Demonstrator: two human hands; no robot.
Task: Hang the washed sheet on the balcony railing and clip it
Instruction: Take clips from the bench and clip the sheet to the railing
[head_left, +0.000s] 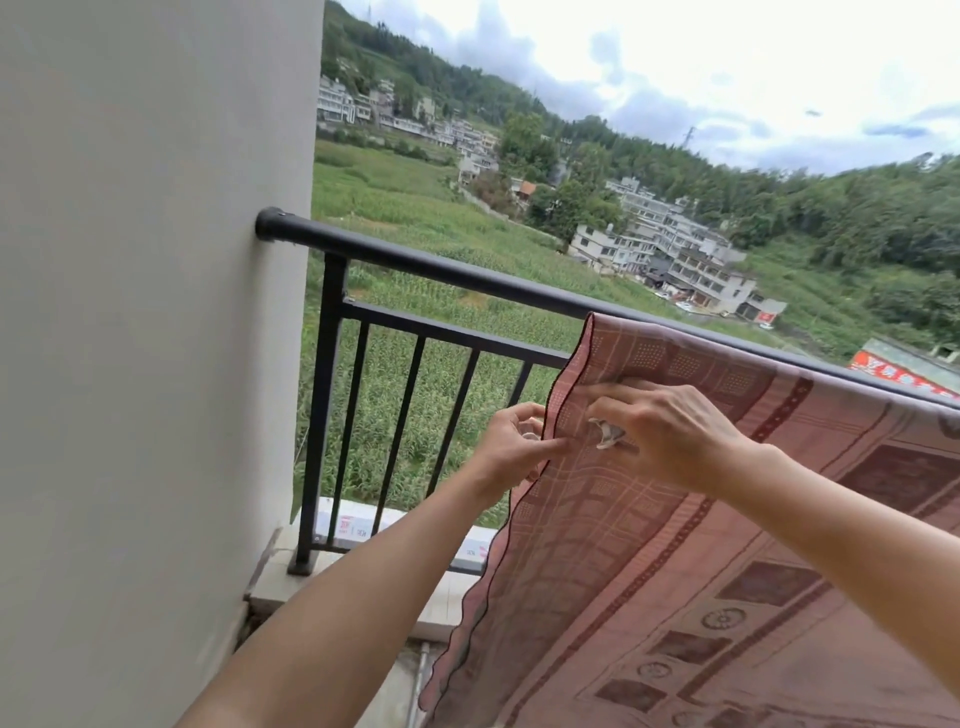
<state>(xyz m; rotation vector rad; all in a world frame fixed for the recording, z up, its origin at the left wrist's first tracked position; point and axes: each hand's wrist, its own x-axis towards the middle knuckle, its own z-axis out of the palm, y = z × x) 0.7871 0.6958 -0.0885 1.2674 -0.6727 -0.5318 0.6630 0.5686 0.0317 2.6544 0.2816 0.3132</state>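
A pink patterned sheet (675, 561) with a dark scalloped hem hangs over the black balcony railing (441, 267), covering its right part. My left hand (511, 447) pinches the sheet's left edge just below the rail. My right hand (670, 436) presses a pale clip (608, 435) onto the fabric beside that edge. Another pale clip-like piece shows between my left fingers, partly hidden.
A white wall (145, 338) stands at the left, where the rail is fixed. The railing's vertical bars (400, 415) rise from a tiled ledge (363, 566). Fields, houses and wooded hills lie far below beyond the rail.
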